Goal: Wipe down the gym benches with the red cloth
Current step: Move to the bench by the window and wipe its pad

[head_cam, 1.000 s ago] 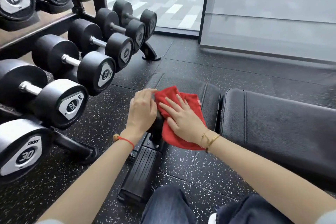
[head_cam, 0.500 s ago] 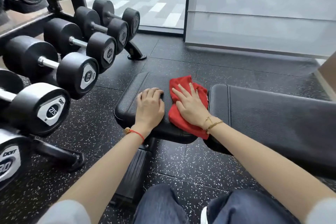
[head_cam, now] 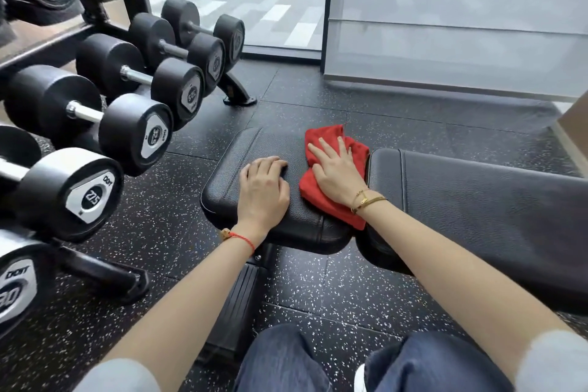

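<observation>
Both hands lie on the seat pad (head_cam: 270, 143): right hand (head_cam: 339, 173), fingers spread, should press the red cloth (head_cam: 331, 200) flat toward 9 o'clock, where the left hand (head_cam: 262, 189) rests with fingers curled, gripping nothing.

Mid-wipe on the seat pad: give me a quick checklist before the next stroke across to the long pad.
1. Cloth under the wiping hand: ok. The right hand presses flat on the red cloth.
2. Cloth flat: not ok. It is bunched, and one corner hangs over the near edge at the gap.
3. Bench steadied: ok. The left hand rests on the seat pad, fingers curled.
4. Path onto the long pad: ok. Nothing lies on the part in view.
5. Seat pad already clean: cannot tell.
6. Clearance from the dumbbell rack: ok. It stands apart, to the left.
</observation>
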A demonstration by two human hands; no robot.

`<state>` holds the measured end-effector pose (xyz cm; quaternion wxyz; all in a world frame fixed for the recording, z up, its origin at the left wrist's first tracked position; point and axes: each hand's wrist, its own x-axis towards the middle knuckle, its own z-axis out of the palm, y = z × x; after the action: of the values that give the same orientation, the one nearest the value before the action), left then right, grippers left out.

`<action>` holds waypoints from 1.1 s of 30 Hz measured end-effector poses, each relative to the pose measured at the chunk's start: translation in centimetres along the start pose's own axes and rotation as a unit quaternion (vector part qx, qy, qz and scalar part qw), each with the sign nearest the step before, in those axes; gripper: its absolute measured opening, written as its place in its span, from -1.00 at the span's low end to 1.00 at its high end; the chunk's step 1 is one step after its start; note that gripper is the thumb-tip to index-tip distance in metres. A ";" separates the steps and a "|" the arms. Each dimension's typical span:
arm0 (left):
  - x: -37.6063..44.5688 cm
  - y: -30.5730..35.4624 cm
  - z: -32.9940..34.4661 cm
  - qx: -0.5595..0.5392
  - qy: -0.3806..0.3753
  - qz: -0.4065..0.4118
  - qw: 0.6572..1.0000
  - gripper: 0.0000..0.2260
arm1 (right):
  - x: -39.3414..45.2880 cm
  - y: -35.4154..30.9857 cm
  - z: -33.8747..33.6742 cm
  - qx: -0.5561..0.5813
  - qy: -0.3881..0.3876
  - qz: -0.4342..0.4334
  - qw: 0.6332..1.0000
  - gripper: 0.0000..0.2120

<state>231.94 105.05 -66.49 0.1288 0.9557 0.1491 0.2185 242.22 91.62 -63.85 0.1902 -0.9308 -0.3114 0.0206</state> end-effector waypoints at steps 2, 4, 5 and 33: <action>0.0 0.0 0.0 -0.009 0.007 0.002 1.000 -0.66 | -2.8 0.2 0.1 0.019 -0.005 -0.051 0.998 -0.50; 0.0 0.0 0.1 -0.017 0.013 0.003 1.000 -0.65 | -5.6 0.9 0.0 0.033 -0.014 -0.104 0.994 -0.50; -0.1 0.0 0.1 -0.020 0.015 0.004 1.000 -0.65 | -6.6 1.3 -0.1 0.030 -0.017 -0.124 0.992 -0.50; 0.2 10.0 1.0 -0.085 -0.033 0.073 0.993 -0.70 | -10.3 10.6 -5.7 -0.051 0.033 0.106 0.992 -0.50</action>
<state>234.89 95.76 -64.17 0.1985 0.9563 0.0557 0.2075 240.91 75.79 -63.26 0.1489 -0.9673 -0.2052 -0.0059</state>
